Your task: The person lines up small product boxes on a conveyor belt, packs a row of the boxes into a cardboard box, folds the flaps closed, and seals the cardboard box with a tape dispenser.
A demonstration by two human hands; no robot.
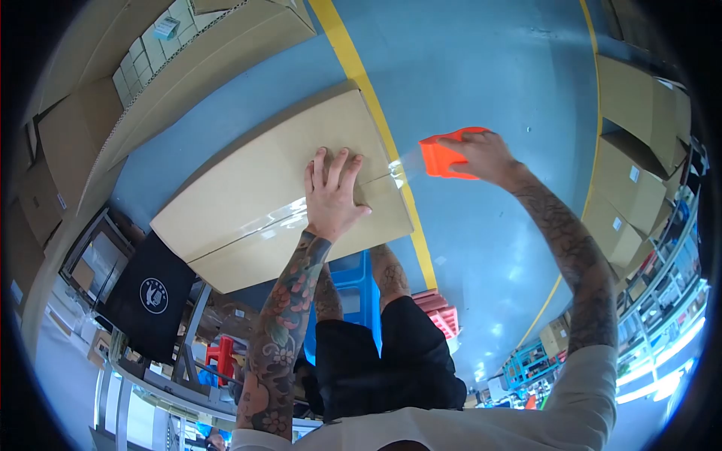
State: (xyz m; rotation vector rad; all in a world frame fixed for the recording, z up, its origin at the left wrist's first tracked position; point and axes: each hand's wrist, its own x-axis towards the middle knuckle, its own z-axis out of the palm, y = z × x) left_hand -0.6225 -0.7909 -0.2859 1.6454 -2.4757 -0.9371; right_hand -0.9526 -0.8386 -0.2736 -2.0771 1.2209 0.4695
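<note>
A large closed cardboard box (226,199) lies before my knees, its flap seam running lengthwise. My left hand (333,197) presses flat on its top, fingers spread, near the right end. Under that palm, clear packing tape (274,218) runs along the seam. My right hand (481,156) is wrapped round an orange tape dispenser (444,158), held out to the right of the box. A short strip of clear tape stretches between the dispenser and the box's right edge.
A blue plastic stool (351,282) stands between my legs. At upper left is an open carton (226,45) of small white boxes. More cardboard boxes (628,188) stack at the right. Yellow lines (350,52) mark the blue floor. Pink plastic pieces (438,310) lie by my leg.
</note>
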